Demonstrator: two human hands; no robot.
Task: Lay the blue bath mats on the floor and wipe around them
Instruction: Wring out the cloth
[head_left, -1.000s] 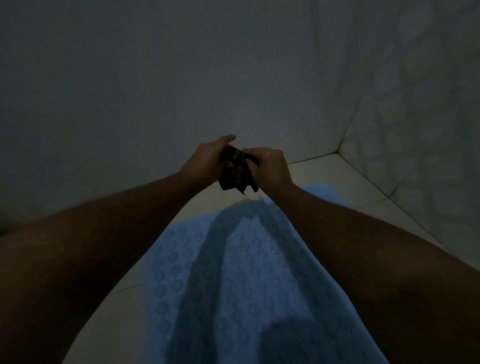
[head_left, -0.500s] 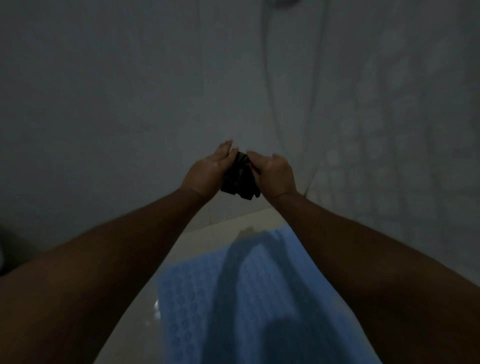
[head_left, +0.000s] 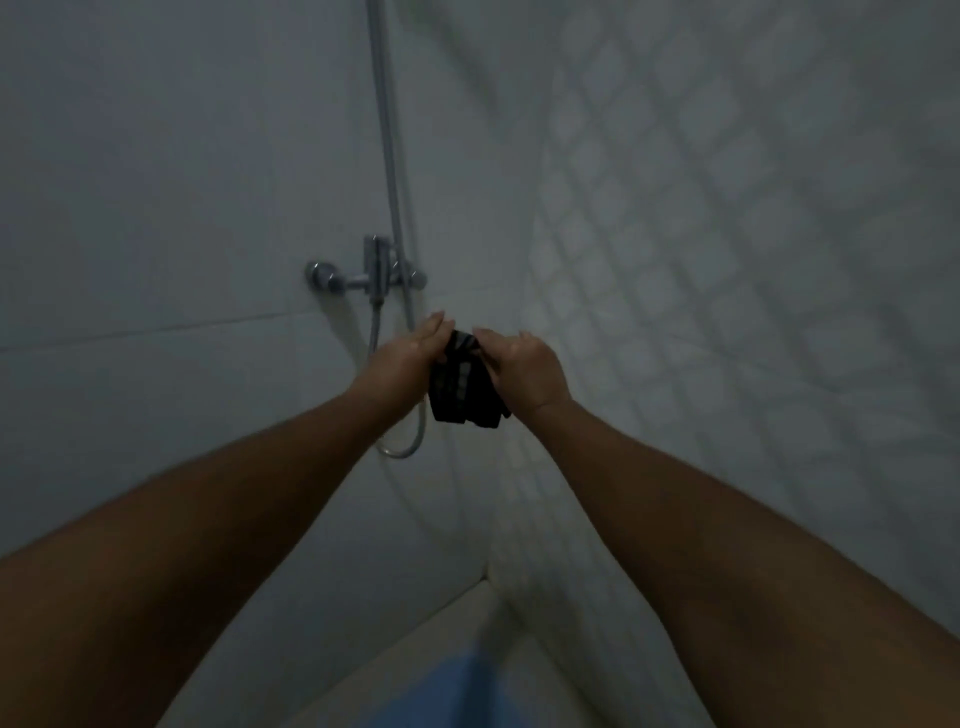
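A dark folded cloth (head_left: 466, 384) with paler stripes hangs between my two hands, held up in front of the shower corner. My left hand (head_left: 402, 358) grips its left edge and my right hand (head_left: 524, 366) grips its right edge. Both arms reach forward at chest height. Only the far end of a blue bath mat (head_left: 447, 691) shows on the pale floor at the bottom of the view, between my forearms.
A chrome shower mixer (head_left: 366, 278) is fixed to the left wall, with a riser pipe (head_left: 384, 119) above and a hose loop (head_left: 402, 449) below. The tiled right wall (head_left: 727, 260) meets it in a corner just behind my hands.
The view has tilted upward: the mat has slid almost out of sight and the shower fittings have come into view. Both hands still hold the cloth, now raised higher before the wall.
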